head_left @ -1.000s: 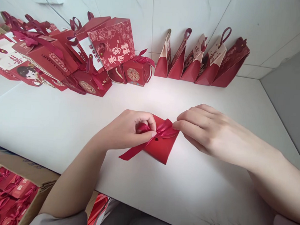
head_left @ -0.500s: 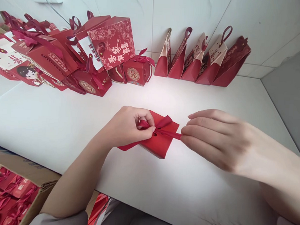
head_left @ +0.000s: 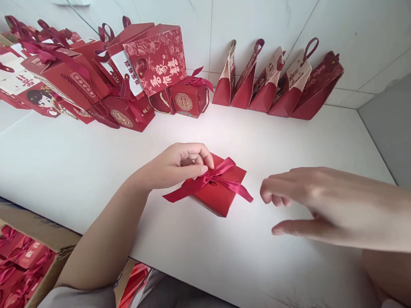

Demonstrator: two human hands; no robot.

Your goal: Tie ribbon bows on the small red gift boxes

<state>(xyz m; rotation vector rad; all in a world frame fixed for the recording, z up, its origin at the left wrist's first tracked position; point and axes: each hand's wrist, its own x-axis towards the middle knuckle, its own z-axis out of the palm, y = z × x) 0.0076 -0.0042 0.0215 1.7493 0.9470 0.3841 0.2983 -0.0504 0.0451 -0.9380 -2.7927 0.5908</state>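
A small flat red gift box (head_left: 220, 202) lies on the white table, tied on top with a crimson satin ribbon bow (head_left: 225, 169). My left hand (head_left: 183, 164) rests at the bow's left side, its thumb and curled fingers closed around the left loop, which they mostly hide. One ribbon tail points toward the lower left and the other hangs over the box's right edge; both ends are loose. To the right of the box, my right hand (head_left: 312, 206) hovers with nothing in it, its thumb apart from the bent fingers.
Red gift boxes with ribbons and cords (head_left: 127, 78) are piled at the back left. Several triangular handled boxes (head_left: 256, 90) stand in a row against the tiled wall. An open cardboard carton (head_left: 52, 238) at lower left holds ribbon-tied red boxes.
My right hand has let go of the right ribbon tail and drawn back to the right, its thumb spreading. That tail now droops. My left fingers have shifted slightly up and left off the knot.
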